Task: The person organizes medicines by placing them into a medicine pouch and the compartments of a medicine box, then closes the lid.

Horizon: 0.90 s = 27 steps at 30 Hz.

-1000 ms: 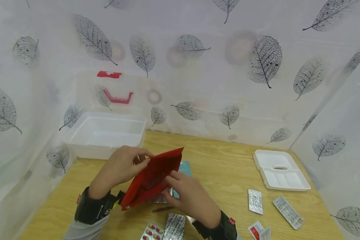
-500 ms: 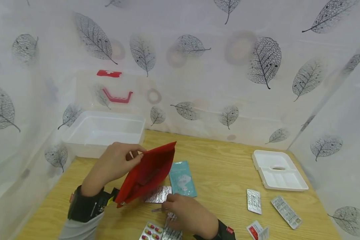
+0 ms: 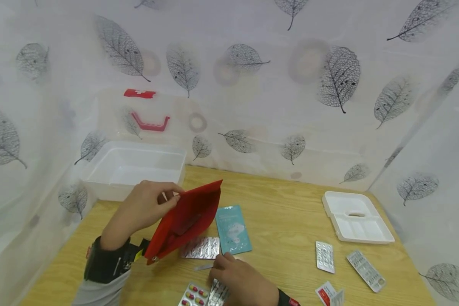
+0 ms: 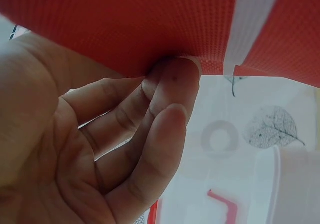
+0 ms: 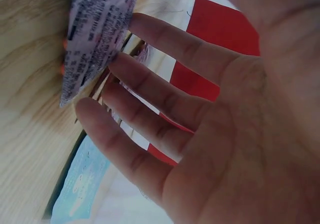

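A red pouch (image 3: 187,216) hangs tilted over the table, its mouth spread wide. My left hand (image 3: 149,204) pinches its upper edge between thumb and fingers. In the left wrist view the fingertips (image 4: 175,84) press against the red cloth. Low in the head view, my right hand (image 3: 241,278) is at a silver printed blister pack (image 3: 217,293). The right wrist view shows its fingers nearly straight, their tips touching the edge of this pack (image 5: 97,34); the thumb is hidden. Beside it lies a blister pack of red and yellow capsules (image 3: 194,294).
Beyond the right hand lie a teal packet (image 3: 233,229), another silver blister pack (image 3: 202,248) and a thin pale strip (image 3: 204,267). At back left stands a white box (image 3: 137,170). To the right are a white tray (image 3: 361,231), two blister packs (image 3: 325,257) and a folded card (image 3: 326,294).
My right hand has left the pouch's mouth and moved down toward me to the silver blister pack. The left hand and pouch have shifted slightly left, uncovering the teal packet.
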Each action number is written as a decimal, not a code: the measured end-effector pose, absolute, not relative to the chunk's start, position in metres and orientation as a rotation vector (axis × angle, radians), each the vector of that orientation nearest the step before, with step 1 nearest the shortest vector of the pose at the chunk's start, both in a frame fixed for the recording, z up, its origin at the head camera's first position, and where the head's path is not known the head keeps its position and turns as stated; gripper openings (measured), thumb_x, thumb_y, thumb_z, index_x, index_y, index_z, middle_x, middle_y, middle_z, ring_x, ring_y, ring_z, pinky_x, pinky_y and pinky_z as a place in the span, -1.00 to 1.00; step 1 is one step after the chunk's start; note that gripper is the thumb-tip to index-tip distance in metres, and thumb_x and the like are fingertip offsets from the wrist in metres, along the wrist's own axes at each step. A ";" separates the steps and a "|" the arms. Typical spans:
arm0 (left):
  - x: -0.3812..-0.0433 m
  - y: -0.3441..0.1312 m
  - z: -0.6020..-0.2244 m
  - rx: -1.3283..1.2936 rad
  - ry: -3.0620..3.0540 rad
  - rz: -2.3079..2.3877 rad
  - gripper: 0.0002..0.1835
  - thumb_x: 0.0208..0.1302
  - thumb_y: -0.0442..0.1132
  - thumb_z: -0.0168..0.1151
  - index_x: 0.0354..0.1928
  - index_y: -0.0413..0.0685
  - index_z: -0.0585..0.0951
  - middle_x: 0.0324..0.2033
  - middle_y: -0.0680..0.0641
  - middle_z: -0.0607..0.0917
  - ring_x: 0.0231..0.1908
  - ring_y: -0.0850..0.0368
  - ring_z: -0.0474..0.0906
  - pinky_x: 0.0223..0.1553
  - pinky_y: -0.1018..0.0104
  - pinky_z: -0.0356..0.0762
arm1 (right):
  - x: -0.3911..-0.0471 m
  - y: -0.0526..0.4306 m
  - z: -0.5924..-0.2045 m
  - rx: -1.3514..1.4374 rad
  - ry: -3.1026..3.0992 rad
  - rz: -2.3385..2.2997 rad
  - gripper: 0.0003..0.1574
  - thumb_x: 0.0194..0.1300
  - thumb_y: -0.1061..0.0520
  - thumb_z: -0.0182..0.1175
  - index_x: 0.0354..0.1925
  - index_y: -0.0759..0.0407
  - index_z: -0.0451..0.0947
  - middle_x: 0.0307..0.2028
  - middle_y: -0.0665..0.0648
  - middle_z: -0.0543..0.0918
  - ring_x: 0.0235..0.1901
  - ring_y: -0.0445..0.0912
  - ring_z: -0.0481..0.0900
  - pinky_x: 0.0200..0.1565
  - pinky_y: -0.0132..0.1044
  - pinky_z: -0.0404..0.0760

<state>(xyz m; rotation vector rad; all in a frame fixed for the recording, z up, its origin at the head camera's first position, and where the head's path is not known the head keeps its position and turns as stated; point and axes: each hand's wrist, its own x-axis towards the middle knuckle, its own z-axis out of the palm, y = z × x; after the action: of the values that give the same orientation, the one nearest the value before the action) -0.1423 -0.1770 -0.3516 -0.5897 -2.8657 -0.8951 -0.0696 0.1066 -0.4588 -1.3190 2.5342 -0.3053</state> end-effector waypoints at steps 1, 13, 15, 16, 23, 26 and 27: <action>-0.142 -0.177 -0.351 -0.589 -2.866 -0.892 -0.80 0.37 -0.25 0.24 -0.05 0.07 0.76 -0.48 0.16 0.66 -0.50 0.29 0.54 -0.48 0.35 0.51 | -0.070 0.106 -0.459 -1.327 2.536 -0.298 -0.39 -0.04 -0.26 0.59 -0.04 -0.21 0.62 -0.08 -0.19 0.49 -0.13 -0.32 0.33 -0.21 -0.56 0.39; -0.141 -0.176 -0.351 -0.588 -2.893 -0.903 -0.81 0.38 -0.23 0.23 -0.05 0.07 0.75 -0.48 0.17 0.66 -0.49 0.29 0.53 -0.48 0.34 0.51 | -0.069 0.102 -0.458 -1.374 2.586 -0.265 -0.46 -0.06 -0.22 0.60 -0.14 -0.15 0.63 -0.14 -0.18 0.44 -0.16 -0.32 0.28 -0.24 -0.58 0.33; -0.141 -0.176 -0.351 -0.595 -2.892 -0.899 -0.81 0.38 -0.23 0.23 -0.06 0.07 0.75 -0.48 0.17 0.66 -0.49 0.29 0.53 -0.49 0.34 0.50 | -0.069 0.101 -0.457 -1.358 2.573 -0.273 -0.47 -0.06 -0.18 0.61 -0.16 -0.13 0.61 -0.17 -0.20 0.47 -0.18 -0.33 0.31 -0.25 -0.57 0.35; -0.141 -0.176 -0.352 -0.594 -2.891 -0.899 -0.81 0.37 -0.23 0.23 -0.06 0.07 0.75 -0.48 0.16 0.66 -0.49 0.29 0.53 -0.49 0.34 0.51 | -0.069 0.100 -0.457 -1.337 2.561 -0.286 -0.48 -0.05 -0.15 0.62 -0.17 -0.12 0.59 -0.19 -0.22 0.49 -0.19 -0.35 0.32 -0.25 -0.57 0.36; -0.140 -0.175 -0.351 -0.598 -2.892 -0.909 -0.80 0.37 -0.24 0.23 -0.06 0.06 0.75 -0.48 0.15 0.66 -0.49 0.28 0.52 -0.51 0.34 0.50 | -0.068 0.099 -0.453 -1.215 2.479 -0.400 -0.66 0.09 0.10 0.54 -0.23 -0.18 0.60 -0.34 -0.29 0.51 -0.35 -0.44 0.37 -0.33 -0.55 0.40; -0.141 -0.174 -0.351 -0.603 -2.894 -0.907 -0.80 0.37 -0.24 0.23 -0.06 0.07 0.75 -0.48 0.15 0.66 -0.50 0.28 0.52 -0.51 0.34 0.50 | -0.070 0.101 -0.448 -1.237 2.458 -0.453 -0.72 0.17 0.17 0.47 -0.22 -0.19 0.66 -0.33 -0.29 0.54 -0.35 -0.46 0.38 -0.32 -0.58 0.41; -0.141 -0.174 -0.351 -0.605 -2.895 -0.905 -0.80 0.37 -0.24 0.23 -0.06 0.07 0.75 -0.48 0.16 0.66 -0.49 0.29 0.52 -0.51 0.34 0.50 | -0.071 0.102 -0.445 -1.264 2.461 -0.470 -0.73 0.19 0.18 0.46 -0.21 -0.19 0.67 -0.31 -0.28 0.55 -0.33 -0.46 0.39 -0.30 -0.60 0.42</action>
<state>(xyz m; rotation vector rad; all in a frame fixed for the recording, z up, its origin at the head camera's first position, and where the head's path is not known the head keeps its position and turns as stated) -0.1407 -0.1742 -0.3512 -0.6048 -2.8946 -0.9046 -0.0707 0.1020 -0.4453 -1.2644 2.4615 -0.4702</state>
